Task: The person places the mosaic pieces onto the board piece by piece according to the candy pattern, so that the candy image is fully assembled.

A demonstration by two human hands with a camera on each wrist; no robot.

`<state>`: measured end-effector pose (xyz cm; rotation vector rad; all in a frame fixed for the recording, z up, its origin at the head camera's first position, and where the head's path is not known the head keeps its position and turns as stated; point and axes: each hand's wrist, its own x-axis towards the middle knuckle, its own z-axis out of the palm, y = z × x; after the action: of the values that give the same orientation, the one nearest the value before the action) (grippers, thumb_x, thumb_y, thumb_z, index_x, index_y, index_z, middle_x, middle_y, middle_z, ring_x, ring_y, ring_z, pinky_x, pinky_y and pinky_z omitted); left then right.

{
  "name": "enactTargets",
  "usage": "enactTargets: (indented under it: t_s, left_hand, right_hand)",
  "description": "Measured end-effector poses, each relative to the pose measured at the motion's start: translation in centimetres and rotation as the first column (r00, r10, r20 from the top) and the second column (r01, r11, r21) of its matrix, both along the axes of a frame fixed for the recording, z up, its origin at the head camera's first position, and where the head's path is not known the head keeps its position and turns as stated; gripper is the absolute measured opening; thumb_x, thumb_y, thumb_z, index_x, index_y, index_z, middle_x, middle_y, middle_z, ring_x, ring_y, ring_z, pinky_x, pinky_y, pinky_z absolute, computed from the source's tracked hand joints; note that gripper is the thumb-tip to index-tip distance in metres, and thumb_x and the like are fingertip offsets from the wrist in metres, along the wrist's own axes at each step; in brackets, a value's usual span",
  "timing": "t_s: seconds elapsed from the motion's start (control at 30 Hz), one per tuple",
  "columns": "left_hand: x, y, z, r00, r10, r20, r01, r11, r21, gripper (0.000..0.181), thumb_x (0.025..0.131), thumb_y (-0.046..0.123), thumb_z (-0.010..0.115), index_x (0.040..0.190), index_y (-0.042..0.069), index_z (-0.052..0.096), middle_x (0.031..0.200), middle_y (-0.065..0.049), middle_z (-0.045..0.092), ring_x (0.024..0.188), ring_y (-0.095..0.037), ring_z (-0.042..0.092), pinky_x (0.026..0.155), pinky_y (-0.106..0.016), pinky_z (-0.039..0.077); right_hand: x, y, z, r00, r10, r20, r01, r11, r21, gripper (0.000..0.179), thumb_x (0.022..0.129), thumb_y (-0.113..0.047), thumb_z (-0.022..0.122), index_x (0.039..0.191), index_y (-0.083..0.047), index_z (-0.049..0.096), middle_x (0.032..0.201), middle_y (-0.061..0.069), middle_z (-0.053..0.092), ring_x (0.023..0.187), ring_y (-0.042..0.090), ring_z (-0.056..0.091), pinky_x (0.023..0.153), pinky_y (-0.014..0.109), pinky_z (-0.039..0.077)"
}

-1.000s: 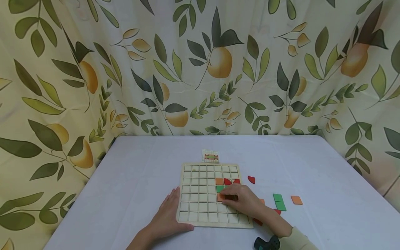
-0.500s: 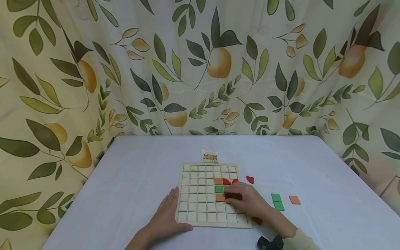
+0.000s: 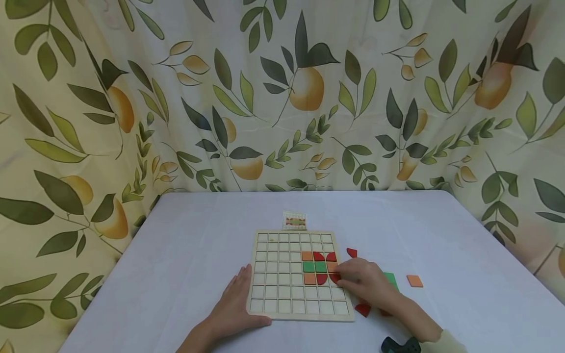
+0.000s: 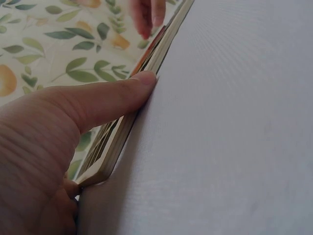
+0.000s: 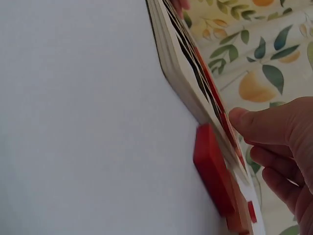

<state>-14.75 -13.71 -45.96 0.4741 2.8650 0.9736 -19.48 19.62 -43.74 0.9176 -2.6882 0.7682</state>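
Observation:
A pale wooden grid board (image 3: 278,293) lies on the table, with coloured tiles filling a block of cells at its right. Among them are an orange square (image 3: 306,256), a green square (image 3: 320,267) and a red rounded tile (image 3: 321,279). My left hand (image 3: 234,301) steadies the board's left side, fingers straight along it and thumb (image 4: 117,98) on the front edge. My right hand (image 3: 368,282) is over the right edge, fingertips at another orange square (image 3: 331,267) and a red tile (image 3: 334,277). In the right wrist view its thumb (image 5: 259,125) meets the tiles; nothing shows gripped.
A small pattern card (image 3: 294,220) stands behind the board. Loose tiles lie to the right: a red one (image 3: 351,252), a green one (image 3: 391,280), an orange square (image 3: 415,281) and a red piece (image 3: 363,310) by the front right corner. A patterned curtain (image 3: 282,98) surrounds the table.
My right hand has moved right across the board to its edge, uncovering the second green square, an orange square and red tiles in the right columns. My left hand has stayed in place.

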Motion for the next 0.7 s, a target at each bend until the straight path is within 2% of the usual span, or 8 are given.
enactTargets:
  t_s: [0.3, 0.43, 0.7]
  left_hand:
    - [0.0, 0.1, -0.1, 1.0, 0.006, -0.001, -0.006, 1.0, -0.004, 0.123, 0.06, 0.067, 0.07, 0.143, -0.006, 0.014, 0.149, -0.021, 0.017, 0.137, -0.031, 0.011, 0.107, -0.048, 0.013]
    - [0.0, 0.1, -0.2, 1.0, 0.012, 0.008, -0.012, 1.0, -0.013, 0.125, 0.059, 0.068, 0.069, 0.144, -0.005, 0.014, 0.149, -0.019, 0.017, 0.137, -0.03, 0.01, 0.108, -0.048, 0.013]
    - [0.0, 0.1, -0.1, 1.0, 0.006, -0.001, -0.006, 1.0, -0.012, 0.124, 0.061, 0.067, 0.069, 0.144, -0.006, 0.014, 0.149, -0.02, 0.017, 0.137, -0.031, 0.011, 0.107, -0.049, 0.013]
  right_hand:
    - [0.8, 2.1, 0.6, 0.995, -0.088, 0.038, 0.086, 0.995, 0.052, 0.026, 0.076, -0.018, 0.076, 0.1, -0.01, 0.071, 0.096, -0.007, 0.066, 0.09, 0.014, 0.06, 0.075, 0.031, 0.052]
    - [1.3, 3.3, 0.6, 0.99, -0.124, 0.072, 0.122, 0.992, 0.041, 0.028, 0.075, -0.02, 0.077, 0.101, -0.011, 0.071, 0.095, -0.009, 0.065, 0.09, 0.014, 0.06, 0.075, 0.031, 0.052]
    - [1.4, 4.4, 0.4, 0.99, -0.104, 0.094, 0.105, 0.994, -0.004, 0.029, 0.072, -0.016, 0.078, 0.1, -0.008, 0.071, 0.095, -0.007, 0.067, 0.09, 0.015, 0.061, 0.075, 0.032, 0.052]
